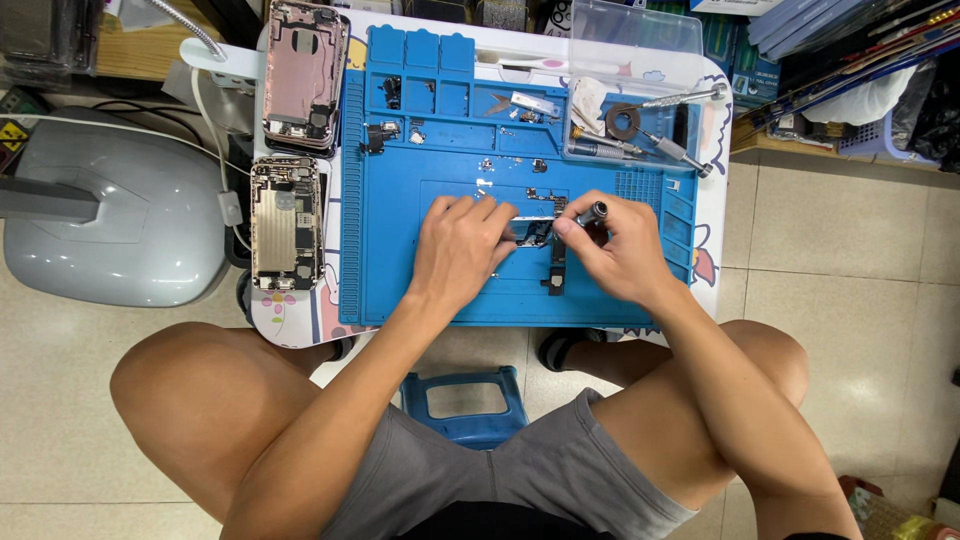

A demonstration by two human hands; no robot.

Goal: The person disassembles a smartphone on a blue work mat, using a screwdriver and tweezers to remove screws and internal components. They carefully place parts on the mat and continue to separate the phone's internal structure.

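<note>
Bright, even overhead light, pretty flat. Soft short shadows under the hands and knees on the floor tiles [860, 260]. Mild sheen on the blue mat [400, 280]. Sharp mid-frame, slight wide-angle bending at the edges, no motion blur.

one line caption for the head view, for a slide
Left hand steadies a circuit board on a blue mat; right hand holds a screwdriver.
</note>
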